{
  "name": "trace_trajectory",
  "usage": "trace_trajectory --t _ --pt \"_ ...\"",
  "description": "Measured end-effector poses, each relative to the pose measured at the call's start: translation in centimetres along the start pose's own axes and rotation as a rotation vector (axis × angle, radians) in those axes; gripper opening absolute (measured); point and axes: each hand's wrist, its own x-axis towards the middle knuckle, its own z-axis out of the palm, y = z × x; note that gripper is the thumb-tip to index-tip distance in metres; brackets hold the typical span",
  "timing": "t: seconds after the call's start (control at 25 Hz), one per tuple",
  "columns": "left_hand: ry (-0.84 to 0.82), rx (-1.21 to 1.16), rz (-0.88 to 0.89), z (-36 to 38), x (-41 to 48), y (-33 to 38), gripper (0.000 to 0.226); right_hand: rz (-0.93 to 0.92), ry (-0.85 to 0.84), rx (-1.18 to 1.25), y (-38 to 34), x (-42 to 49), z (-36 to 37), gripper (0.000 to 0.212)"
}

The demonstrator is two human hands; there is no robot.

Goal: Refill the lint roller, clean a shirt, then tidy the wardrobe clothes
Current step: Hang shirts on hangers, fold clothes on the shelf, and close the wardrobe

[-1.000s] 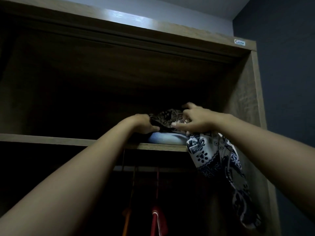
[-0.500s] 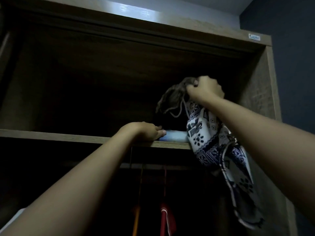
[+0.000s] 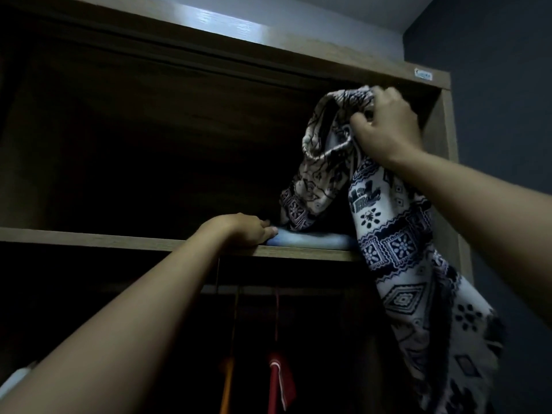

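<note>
Right hand [image 3: 385,127] grips patterned cloth [image 3: 397,243] raised above the shelf [image 3: 119,239]; left hand [image 3: 242,230], fingers loosely curled, rests on folded blue garment [image 3: 310,239] below it.

The patterned cloth [image 3: 397,234] and the red garment [image 3: 279,380] run off the bottom edge, the fingers [image 3: 363,122] of the right hand [image 3: 388,130] end buried in the cloth's folds, the top-right sticker [image 3: 423,74] is too small to read, and the far back of the shelf [image 3: 119,239] seems lost in darkness.
</note>
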Motion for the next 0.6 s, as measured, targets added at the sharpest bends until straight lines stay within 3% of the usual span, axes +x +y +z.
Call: trace_trajectory --t 0.24,0.36,0.44,0.48,0.6 --pt "0.132 -0.131 -0.032 0.8 0.3 -0.8 0.058 0.031 -0.023 0.022 0.3 -1.2 -1.3 0.034" --pt "0.505 -0.155 -0.068 0.8 -0.8 -0.5 0.066 0.012 -0.053 0.066 -0.5 -1.7 -3.0 0.033" --pt "0.819 -0.357 0.076 0.2 -2.3 0.6 0.06 -0.029 -0.103 0.1 -1.2 -2.1 -4.0 0.032" --pt "0.897 -0.522 0.19 -0.5 -3.2 1.3 0.056 -0.052 -0.12 0.116 -1.6 -2.2 -4.6 0.032" --pt "0.795 -0.84 0.506 -2.8 -6.3 3.8 0.053 -0.093 -0.119 0.151 -3.1 -2.4 -6.6 0.035"
